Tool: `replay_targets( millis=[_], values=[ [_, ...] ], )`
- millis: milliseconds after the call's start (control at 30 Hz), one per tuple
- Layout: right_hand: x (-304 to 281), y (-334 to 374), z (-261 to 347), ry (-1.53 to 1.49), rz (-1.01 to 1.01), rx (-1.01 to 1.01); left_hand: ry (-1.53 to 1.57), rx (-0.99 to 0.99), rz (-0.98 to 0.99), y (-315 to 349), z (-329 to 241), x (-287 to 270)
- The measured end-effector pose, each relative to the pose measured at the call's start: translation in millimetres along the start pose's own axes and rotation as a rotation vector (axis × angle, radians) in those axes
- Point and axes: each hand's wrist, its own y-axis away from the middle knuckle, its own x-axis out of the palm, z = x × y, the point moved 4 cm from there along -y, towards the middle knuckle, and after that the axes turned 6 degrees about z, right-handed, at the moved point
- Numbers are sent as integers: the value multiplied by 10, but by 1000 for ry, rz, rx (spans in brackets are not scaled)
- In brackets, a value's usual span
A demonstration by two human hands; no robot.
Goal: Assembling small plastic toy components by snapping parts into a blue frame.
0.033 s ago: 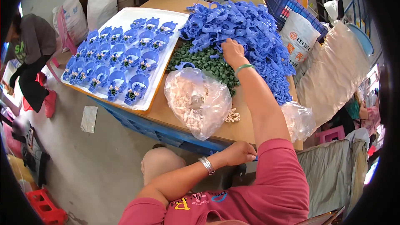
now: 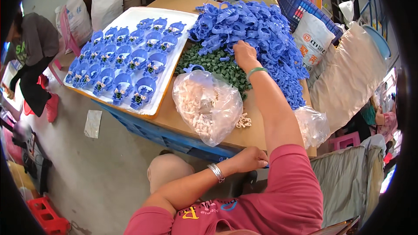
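Observation:
My right hand [image 2: 245, 55] reaches across the table to where a heap of blue plastic parts [image 2: 244, 24] meets a pile of small dark green pieces [image 2: 208, 62]. Its fingers are bent down and closed at the edge of the blue parts; what they pinch, if anything, is hidden. Close to my body, my left hand [image 2: 249, 159] is closed below the table edge, a bit of blue by its fingertips that I cannot make out. A single blue ring-shaped part [image 2: 193, 68] lies behind a clear bag of cream-coloured pieces [image 2: 204, 113].
On the left, a white tray [image 2: 174, 67] carries rows of blue pieces with small figures. Loose cream bits [image 2: 244, 121] lie beside the bag. Another clear bag [image 2: 312, 124] and large sacks [image 2: 348, 76] border the right. A person [image 2: 37, 48] bends over at far left.

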Motion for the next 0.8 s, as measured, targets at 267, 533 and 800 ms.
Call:
replay_targets(
  millis=[267,533,800],
  values=[
    [-180,464,-396,-766,-73,80,314,-108,-181,-73,162,-100],
    [-1088,2137,-116,-543,-438,-418,1029,142,-313,-24,100,-302],
    [-1146,3194,138,-541,-316,-491,1115,329,-255,20,-99,-281]
  ],
)
